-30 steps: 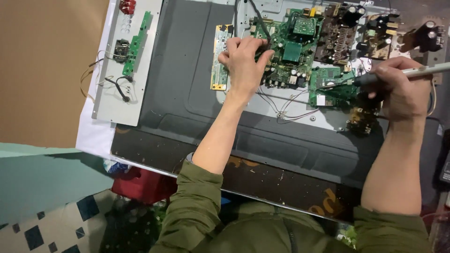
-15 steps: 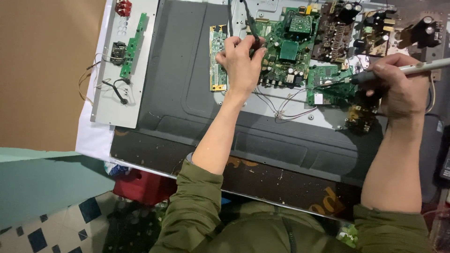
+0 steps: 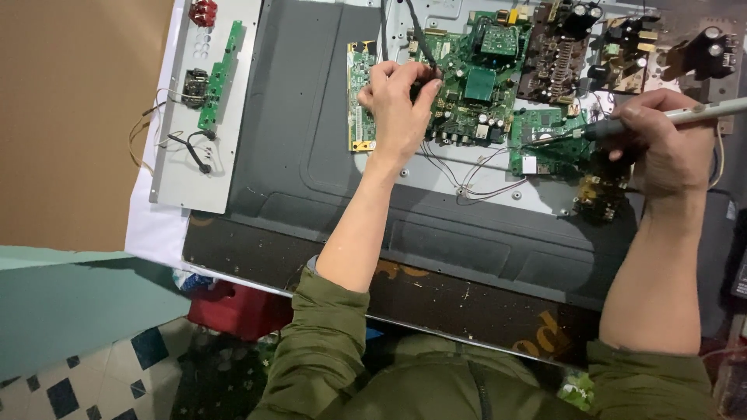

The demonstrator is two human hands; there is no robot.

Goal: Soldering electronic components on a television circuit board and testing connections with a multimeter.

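A large dark flat-screen panel back (image 3: 311,148) lies face down with several green circuit boards on it. My left hand (image 3: 397,105) rests on the main green board (image 3: 475,85), its fingers pinched on a black cable (image 3: 416,35) that runs up and away. My right hand (image 3: 661,144) grips a pen-like soldering iron (image 3: 669,118) with a white handle. Its tip points left onto a small green board (image 3: 545,140). A narrow green board (image 3: 359,97) lies just left of my left hand.
A grey metal plate (image 3: 183,171) with a thin green board (image 3: 218,78), a red connector (image 3: 202,12) and loose wires lies at the left. Brown boards with capacitors (image 3: 615,54) sit at the top right. A red box (image 3: 233,307) stands under the table edge.
My left hand has shifted slightly up the main board and closed its fingers on the black cable. My right hand keeps the iron at the small board.
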